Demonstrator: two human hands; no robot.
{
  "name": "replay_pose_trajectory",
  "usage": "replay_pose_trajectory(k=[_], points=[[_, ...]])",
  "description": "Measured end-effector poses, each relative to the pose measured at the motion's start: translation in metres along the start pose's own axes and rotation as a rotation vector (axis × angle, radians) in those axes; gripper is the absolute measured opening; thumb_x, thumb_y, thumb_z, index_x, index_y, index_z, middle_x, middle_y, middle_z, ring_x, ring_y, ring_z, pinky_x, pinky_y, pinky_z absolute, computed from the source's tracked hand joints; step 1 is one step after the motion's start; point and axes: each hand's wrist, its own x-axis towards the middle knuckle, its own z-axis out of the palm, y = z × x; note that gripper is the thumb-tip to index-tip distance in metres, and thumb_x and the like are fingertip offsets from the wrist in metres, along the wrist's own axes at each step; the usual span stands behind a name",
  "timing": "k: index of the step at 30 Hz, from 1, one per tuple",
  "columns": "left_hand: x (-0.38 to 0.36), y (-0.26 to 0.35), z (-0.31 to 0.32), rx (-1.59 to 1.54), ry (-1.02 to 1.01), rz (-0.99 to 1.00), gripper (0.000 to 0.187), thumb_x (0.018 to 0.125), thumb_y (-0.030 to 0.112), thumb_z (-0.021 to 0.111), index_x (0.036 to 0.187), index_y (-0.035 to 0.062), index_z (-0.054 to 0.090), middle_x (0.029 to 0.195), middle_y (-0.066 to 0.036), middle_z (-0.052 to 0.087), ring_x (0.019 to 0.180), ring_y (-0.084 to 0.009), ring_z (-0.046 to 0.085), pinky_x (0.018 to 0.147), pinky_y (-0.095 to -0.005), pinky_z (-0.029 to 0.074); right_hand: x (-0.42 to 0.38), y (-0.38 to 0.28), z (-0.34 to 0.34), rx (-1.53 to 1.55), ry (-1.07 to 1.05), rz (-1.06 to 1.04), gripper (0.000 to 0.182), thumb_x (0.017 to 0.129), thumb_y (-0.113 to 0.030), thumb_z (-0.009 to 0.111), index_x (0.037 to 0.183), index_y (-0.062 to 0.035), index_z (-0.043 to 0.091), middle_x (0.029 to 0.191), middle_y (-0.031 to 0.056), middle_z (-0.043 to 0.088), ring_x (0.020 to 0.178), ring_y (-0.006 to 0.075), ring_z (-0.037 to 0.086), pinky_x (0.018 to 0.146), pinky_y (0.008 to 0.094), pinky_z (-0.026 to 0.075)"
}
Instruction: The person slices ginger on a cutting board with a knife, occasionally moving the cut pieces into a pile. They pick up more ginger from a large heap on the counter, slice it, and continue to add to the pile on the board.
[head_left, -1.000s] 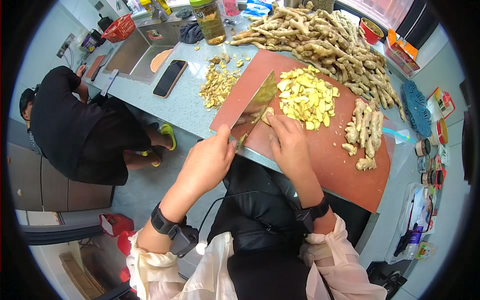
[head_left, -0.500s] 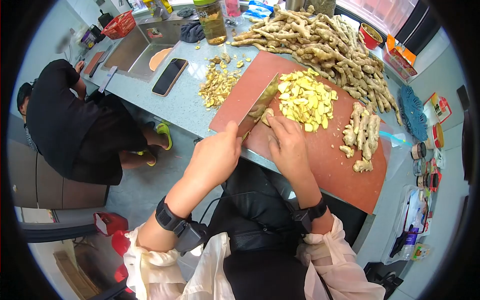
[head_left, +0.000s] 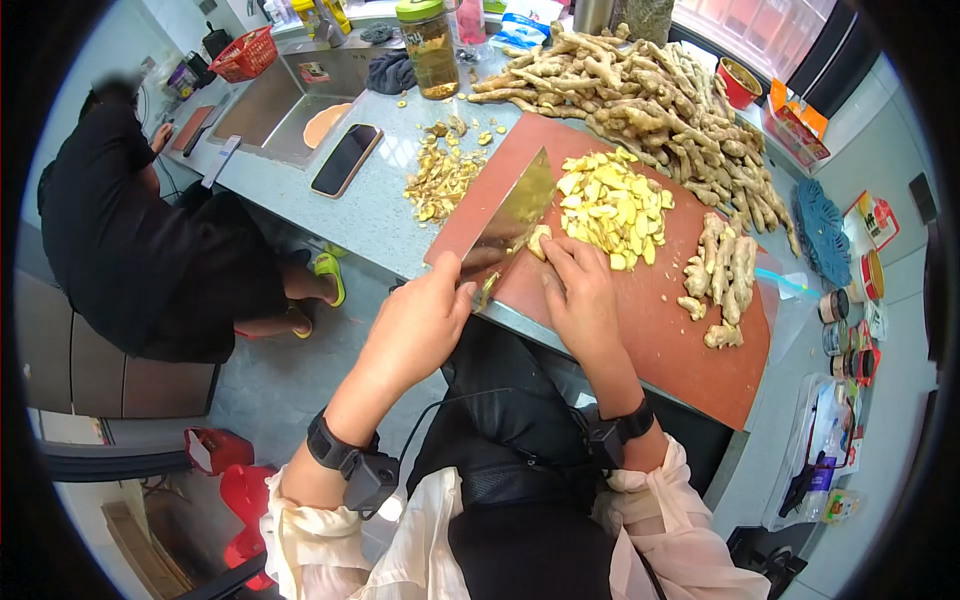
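Observation:
My left hand (head_left: pixel 425 310) is wrapped round the handle end of a cleaver (head_left: pixel 513 212), whose broad blade is tilted over the red cutting board (head_left: pixel 660 325). With closed fingers, my right hand (head_left: pixel 583 285) holds a small ginger piece (head_left: pixel 539 242) just right of the blade. Beyond that hand lies a heap of yellow ginger slices (head_left: pixel 615 205). Unsliced ginger pieces (head_left: pixel 728 265) rest on the right of the board. Left of the board are ginger scraps (head_left: pixel 442 180) on the counter.
A big pile of ginger (head_left: pixel 640 90) covers the back of the counter. A phone (head_left: pixel 347 160), a jar (head_left: pixel 428 50) and a sink (head_left: pixel 290 105) are at the left. Another person (head_left: pixel 150 230) in black bends beside the counter. Small jars (head_left: pixel 834 306) stand at the right.
The cleaver blade has shifted left, away from the ginger piece, and its flat side shows more. My left hand has moved slightly left and down. The other person's head and back have shifted.

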Motion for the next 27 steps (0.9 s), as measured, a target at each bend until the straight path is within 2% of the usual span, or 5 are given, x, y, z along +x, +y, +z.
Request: replay_pose_trajectory(k=[8,14,16,26,27], points=[[0.0001,0.0013,0.0048,0.055,0.04,0.082,0.024,0.104,0.023,0.055,0.109,0.0013,0.045,0.086,-0.03,0.068,0.086,-0.0522,0.066,0.075,-0.0617,0.051,0.0,-0.0006,-0.0011,0.003,-0.02,0.006,0.043,0.082,0.002,0.07,0.126,0.0002,0.07,0.117,0.0155,0.066,0.112,0.0352,0.061,0.098,0.0428,0.049],[0.0007,0.0043,0.0009,0.054,0.02,0.05,0.024,0.104,0.023,0.055,0.111,0.0012,0.046,0.089,-0.03,0.069,0.089,-0.0517,0.066,0.077,-0.0613,0.051,-0.0008,0.0011,0.0005,-0.012,-0.01,-0.014,0.048,0.08,0.004,0.067,0.128,-0.0019,0.067,0.119,0.0138,0.063,0.111,0.0346,0.06,0.096,0.0442,0.05],[0.0004,0.0072,-0.0019,-0.001,-0.004,0.007,0.024,0.103,0.02,0.057,0.113,-0.0001,0.048,0.101,-0.028,0.069,0.099,-0.0488,0.066,0.081,-0.0532,0.052,-0.0011,0.0022,0.001,-0.01,-0.008,-0.014,0.048,0.08,0.004,0.067,0.128,-0.0021,0.067,0.119,0.0136,0.064,0.111,0.0346,0.06,0.096,0.0442,0.05],[0.002,0.0052,0.0027,0.046,-0.036,-0.008,0.026,0.104,0.019,0.056,0.118,0.0001,0.047,0.103,-0.028,0.07,0.1,-0.0491,0.066,0.083,-0.0548,0.052,0.0005,-0.001,-0.0011,0.003,-0.026,-0.01,0.047,0.08,0.005,0.066,0.127,-0.0018,0.066,0.118,0.0137,0.064,0.11,0.035,0.061,0.095,0.0445,0.051],[0.001,0.0037,0.0062,0.055,0.004,0.024,0.024,0.104,0.021,0.055,0.114,0.0007,0.046,0.096,-0.029,0.07,0.094,-0.05,0.067,0.08,-0.0578,0.052,0.0003,-0.0013,-0.0012,0.003,-0.026,-0.01,0.047,0.08,0.005,0.066,0.127,-0.0018,0.066,0.118,0.0137,0.064,0.11,0.035,0.061,0.095,0.0445,0.051]])
